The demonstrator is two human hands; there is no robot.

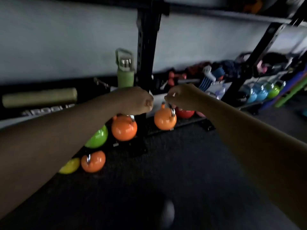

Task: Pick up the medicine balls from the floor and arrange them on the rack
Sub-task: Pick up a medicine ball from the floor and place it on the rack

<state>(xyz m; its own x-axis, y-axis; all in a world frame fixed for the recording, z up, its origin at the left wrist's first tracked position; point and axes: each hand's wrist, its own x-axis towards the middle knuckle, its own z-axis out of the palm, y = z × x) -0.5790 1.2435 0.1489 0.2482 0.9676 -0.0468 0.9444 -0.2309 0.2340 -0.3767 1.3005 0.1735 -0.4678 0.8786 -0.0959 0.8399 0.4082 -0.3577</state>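
Each hand, left [138, 102] and right [180, 97], is clenched on an orange ball's handle [123, 128] [165, 119], likely steadying both beside the rack post [147, 47].

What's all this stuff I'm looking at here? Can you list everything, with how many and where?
Orange handled balls: three; one under each hand at the rack's foot, one lower left on the floor.
Green ball: one, left of the orange ones.
Yellow ball: one, lower left, partly behind the forearm.
Red ball: one, behind the right hand.
Blue and green balls: a few, far right; blurred.
Bottle: one, pale green, beside the rack's upright.
Foam roller: one, olive, left.
Rack: black uprights.
Floor: dark.
Left hand: closed.
Right hand: closed on a handle.
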